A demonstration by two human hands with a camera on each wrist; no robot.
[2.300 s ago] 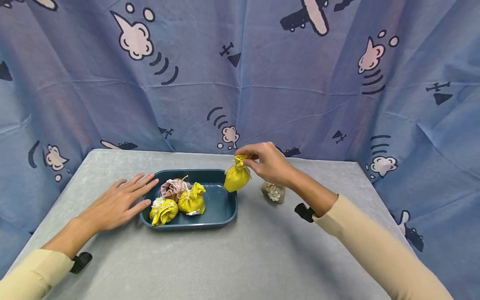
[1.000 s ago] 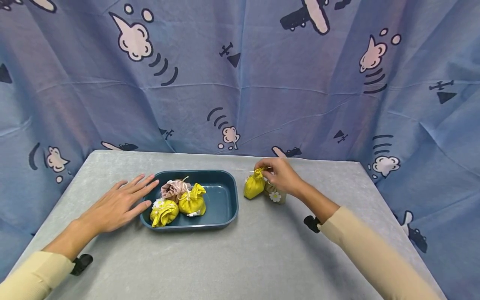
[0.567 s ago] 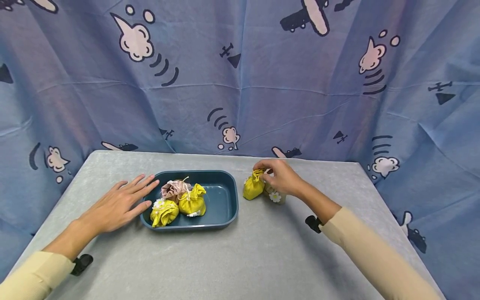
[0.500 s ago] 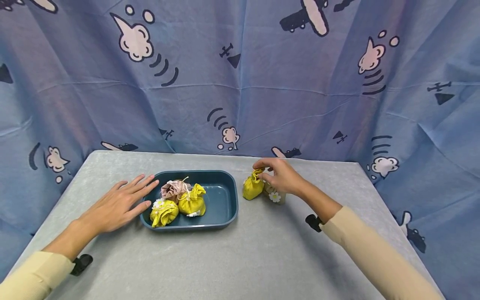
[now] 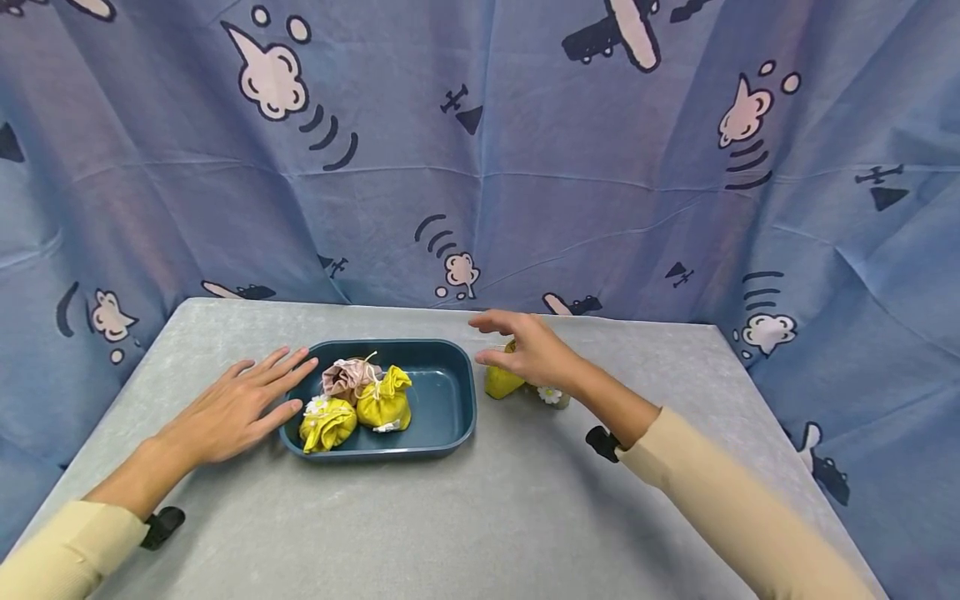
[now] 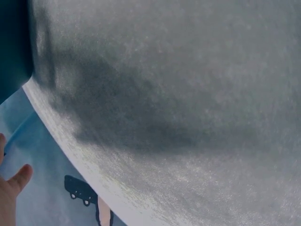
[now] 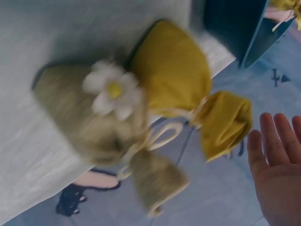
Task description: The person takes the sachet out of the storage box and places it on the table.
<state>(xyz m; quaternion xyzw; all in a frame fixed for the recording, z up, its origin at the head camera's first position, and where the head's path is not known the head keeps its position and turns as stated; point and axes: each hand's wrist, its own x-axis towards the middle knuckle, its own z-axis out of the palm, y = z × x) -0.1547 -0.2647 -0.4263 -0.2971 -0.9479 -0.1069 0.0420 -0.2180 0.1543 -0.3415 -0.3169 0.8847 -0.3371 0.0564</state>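
Observation:
My right hand [image 5: 528, 350] hovers with its fingers apart, holding nothing, over a yellow drawstring pouch [image 5: 501, 381] that stands on the table right of the tray. Beside that pouch is a brown drawstring pouch [image 7: 89, 113] with a white flower, partly hidden by the hand in the head view. My left hand [image 5: 238, 408] lies spread at the left end of the dark blue tray [image 5: 442, 446], fingertips at its rim. Inside the tray, towards the left, sit a pink pouch [image 5: 347, 379], a yellow pouch [image 5: 384, 408] and a yellow pouch with white flowers [image 5: 328, 427].
A grey cloth covers the table [image 5: 480, 525]. Behind it hangs a blue curtain [image 5: 585, 208] printed with planes and clouds. The tray's right half shows its bare floor.
My right hand carried the yellow pouch from above the tray's right end to the table beside the brown pouch. It has let go and moved slightly left. The left hand stays put.

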